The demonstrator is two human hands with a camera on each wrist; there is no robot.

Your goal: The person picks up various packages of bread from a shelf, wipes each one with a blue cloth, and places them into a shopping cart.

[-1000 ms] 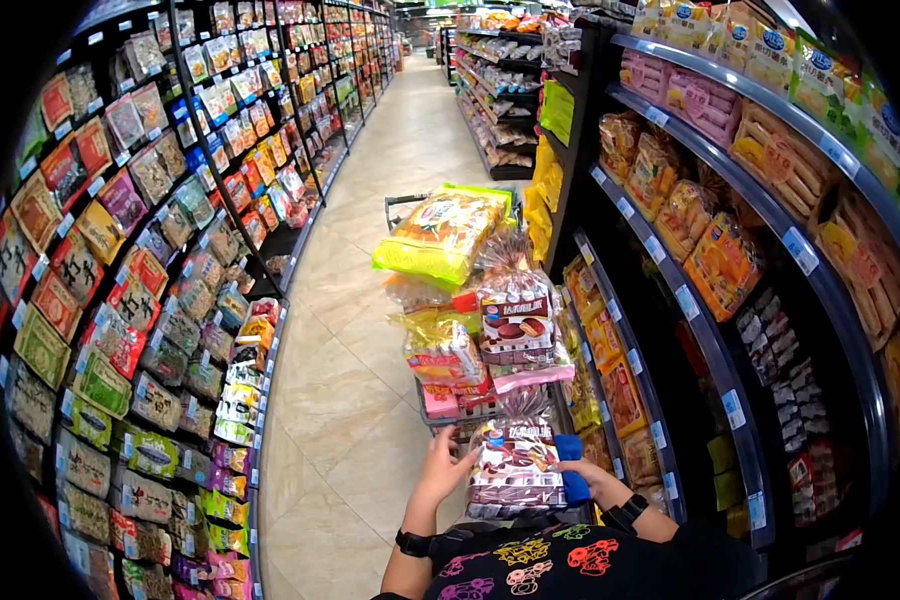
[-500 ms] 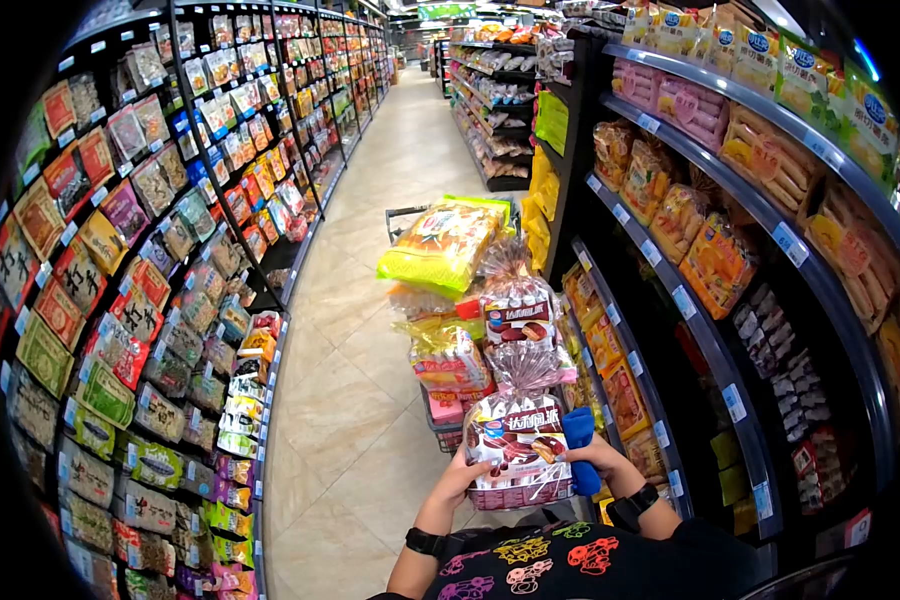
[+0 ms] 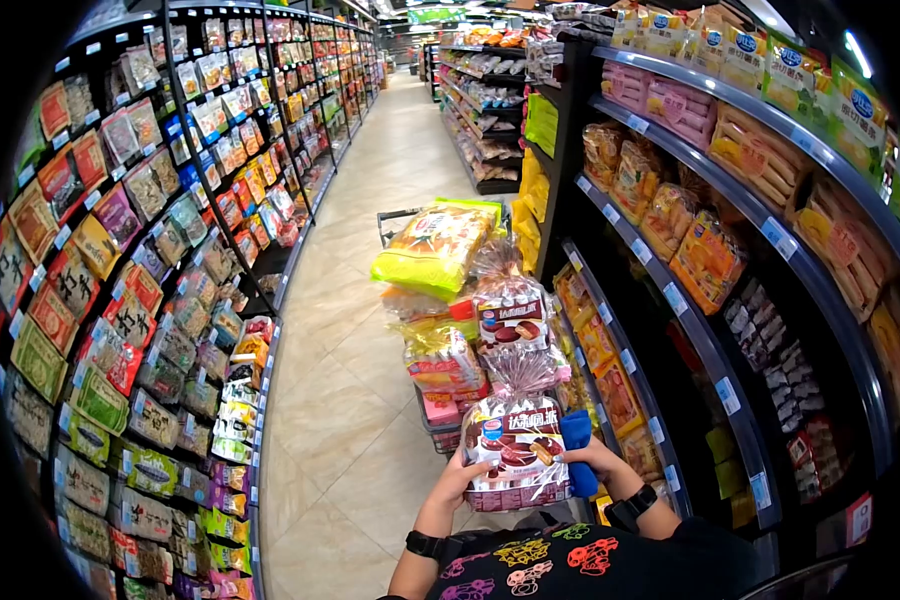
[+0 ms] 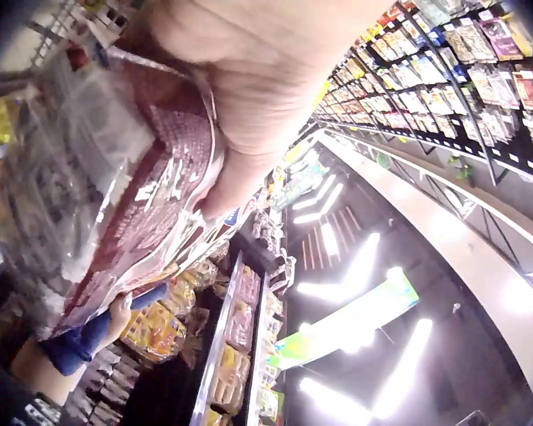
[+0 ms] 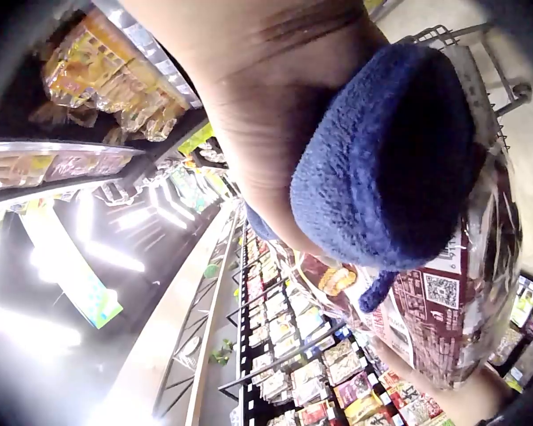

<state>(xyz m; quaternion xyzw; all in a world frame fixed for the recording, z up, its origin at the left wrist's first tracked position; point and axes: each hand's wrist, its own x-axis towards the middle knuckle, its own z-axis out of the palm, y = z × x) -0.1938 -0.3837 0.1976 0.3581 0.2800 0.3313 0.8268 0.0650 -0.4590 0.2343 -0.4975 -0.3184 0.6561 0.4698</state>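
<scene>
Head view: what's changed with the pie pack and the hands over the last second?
The left hand, spread beside the pie pack a second ago, now grips its lower left side, thumb on the front. The pack has tilted up, its printed front turned more toward the camera. Unchanged: the right hand holds the pack's right side and the blue cloth; the yellow-green bag lies ahead.

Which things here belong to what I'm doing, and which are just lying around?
Job:
left hand
right hand
pie bag, held by both
blue cloth
shopping cart, probably

Just around:
racked packets at left
orange packages at right
yellow bags
</scene>
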